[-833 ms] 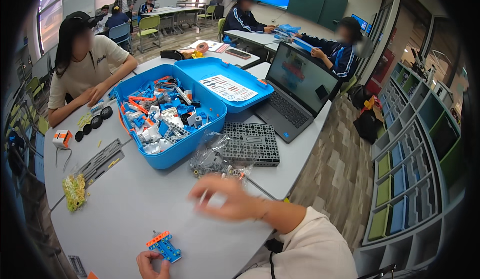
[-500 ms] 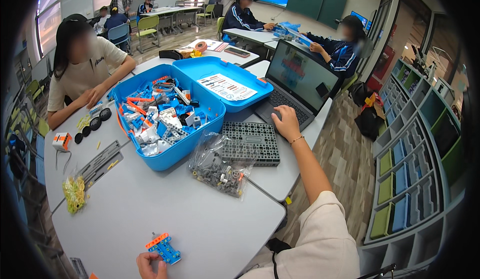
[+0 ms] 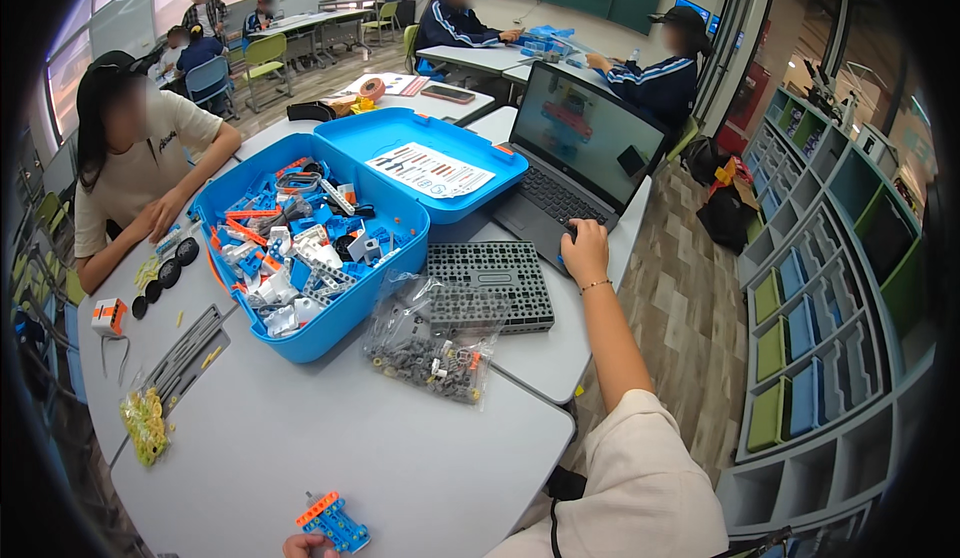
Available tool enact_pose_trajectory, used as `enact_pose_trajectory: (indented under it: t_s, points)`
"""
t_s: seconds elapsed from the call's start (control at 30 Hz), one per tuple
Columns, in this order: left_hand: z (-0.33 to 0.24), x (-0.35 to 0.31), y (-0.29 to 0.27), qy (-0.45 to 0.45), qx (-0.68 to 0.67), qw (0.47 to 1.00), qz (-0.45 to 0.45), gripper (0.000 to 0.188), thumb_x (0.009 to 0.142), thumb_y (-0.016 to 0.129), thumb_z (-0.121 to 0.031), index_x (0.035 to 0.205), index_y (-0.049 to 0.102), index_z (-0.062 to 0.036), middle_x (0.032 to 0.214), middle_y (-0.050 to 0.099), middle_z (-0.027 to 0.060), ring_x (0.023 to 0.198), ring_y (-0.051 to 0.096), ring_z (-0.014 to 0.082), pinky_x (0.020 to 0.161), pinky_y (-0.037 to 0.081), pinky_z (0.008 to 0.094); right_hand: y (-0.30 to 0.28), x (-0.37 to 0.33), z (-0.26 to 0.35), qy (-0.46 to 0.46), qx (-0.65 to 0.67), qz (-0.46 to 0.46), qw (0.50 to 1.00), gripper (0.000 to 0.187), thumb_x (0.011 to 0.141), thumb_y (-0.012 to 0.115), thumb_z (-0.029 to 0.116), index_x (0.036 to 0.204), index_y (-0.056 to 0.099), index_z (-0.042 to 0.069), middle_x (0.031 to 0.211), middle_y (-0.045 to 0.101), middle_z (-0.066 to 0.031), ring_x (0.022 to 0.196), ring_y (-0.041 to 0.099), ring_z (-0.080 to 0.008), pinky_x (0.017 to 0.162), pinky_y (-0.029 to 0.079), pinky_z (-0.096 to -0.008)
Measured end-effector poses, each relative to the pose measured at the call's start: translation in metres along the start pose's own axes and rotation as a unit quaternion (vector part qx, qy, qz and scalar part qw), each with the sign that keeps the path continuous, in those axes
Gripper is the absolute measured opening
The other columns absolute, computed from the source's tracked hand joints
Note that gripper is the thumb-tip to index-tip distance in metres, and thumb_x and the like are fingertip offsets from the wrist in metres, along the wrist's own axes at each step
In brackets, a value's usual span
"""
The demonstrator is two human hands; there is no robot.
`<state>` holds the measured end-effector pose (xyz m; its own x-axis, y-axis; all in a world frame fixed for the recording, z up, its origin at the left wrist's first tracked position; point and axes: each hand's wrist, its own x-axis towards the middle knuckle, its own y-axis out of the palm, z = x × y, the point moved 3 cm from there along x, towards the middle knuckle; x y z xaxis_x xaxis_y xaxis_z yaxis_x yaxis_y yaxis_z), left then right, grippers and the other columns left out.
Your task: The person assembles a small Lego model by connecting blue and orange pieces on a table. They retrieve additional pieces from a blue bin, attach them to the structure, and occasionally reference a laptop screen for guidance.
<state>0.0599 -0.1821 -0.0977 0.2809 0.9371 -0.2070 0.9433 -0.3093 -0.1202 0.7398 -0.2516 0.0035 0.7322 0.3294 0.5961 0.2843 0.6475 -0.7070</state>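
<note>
at the near edge of the grey table point(image 3: 400, 458): left hand point(image 3: 304, 546), mostly cut off by the view. its fingers touch the blue and orange assembly point(image 3: 338, 525); i cannot tell whether they grip.
assembly: lies on the table beside the left hand, well apart from the loose parts. steady it lightly by the blue section; hard squeezing could loosen joints.
bag of small grey parts point(image 3: 430, 363): clear plastic, its film overlapping the grey perforated slab point(image 3: 515, 293). avoid dragging the cream sleeve point(image 3: 650, 458) across it; pieces might scatter.
slab: near the laptop point(image 3: 525, 220), left of the right forearm point(image 3: 612, 328). carry the arm past its corner without a bump.
blue bin point(image 3: 330, 330): heaped with mixed parts. no contact is needed, in my judgement.
right hand point(image 3: 585, 248): fingers loosely bent at the laptop's near right corner, holding nothing visible; key contact cannot be confirmed. use one fingertip and light pressure.
screen point(image 3: 590, 123): raised, showing a reddish model. read it fully before shifting either hand.
</note>
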Motion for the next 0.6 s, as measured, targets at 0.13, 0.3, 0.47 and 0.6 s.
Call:
enact_pose_trajectory:
  t_s: [0.13, 0.3, 0.47, 0.6]
  points:
    - [-0.004, -0.009, 0.002, 0.053, 0.043, 0.998, 0.012, 0.024, 0.085, 0.059, -0.005, 0.108, 0.056, -0.0059, 0.094, 0.056, 0.0029, 0.082, 0.052, 0.0127, 0.073, 0.046, 0.0268, -0.001, -0.007, -0.003, 0.005, 0.014, -0.001, 1.000, 0.033, 0.079, 0.062, 0.020, 0.110, 0.063, 0.008, 0.109, 0.061, -0.0094, 0.109, 0.051, -0.0304, 0.096, 0.042, -0.0392]
    - [-0.014, -0.011, 0.006, 0.064, 0.050, 0.997, 0.017, 0.025, 0.087, 0.058, -0.004, 0.111, 0.056, -0.0064, 0.095, 0.056, 0.0029, 0.083, 0.052, 0.0123, 0.073, 0.046, 0.0270, -0.001, -0.006, -0.001, 0.008, -0.004, -0.006, 1.000, 0.038, 0.079, 0.062, 0.021, 0.115, 0.061, 0.009, 0.111, 0.062, -0.0086, 0.109, 0.051, -0.0296, 0.098, 0.040, -0.0397]
    - [-0.015, -0.012, 0.006, 0.058, 0.054, 0.997, 0.025, 0.027, 0.087, 0.058, -0.004, 0.114, 0.055, -0.0064, 0.098, 0.056, 0.0040, 0.085, 0.053, 0.0126, 0.074, 0.047, 0.0279, -0.002, -0.006, 0.000, 0.001, -0.033, 0.011, 0.999, 0.041, 0.078, 0.059, 0.023, 0.116, 0.060, 0.007, 0.114, 0.062, -0.0098, 0.109, 0.051, -0.0291, 0.100, 0.034, -0.0393]
    - [-0.015, -0.015, 0.004, 0.057, 0.041, 0.997, 0.038, 0.029, 0.086, 0.059, -0.004, 0.114, 0.054, -0.0060, 0.100, 0.057, 0.0052, 0.086, 0.054, 0.0131, 0.075, 0.048, 0.0283, -0.004, -0.004, 0.000, 0.027, -0.007, 0.007, 1.000, 0.045, 0.076, 0.063, 0.024, 0.117, 0.058, 0.006, 0.110, 0.063, -0.0094, 0.107, 0.051, -0.0286, 0.099, 0.034, -0.0395]
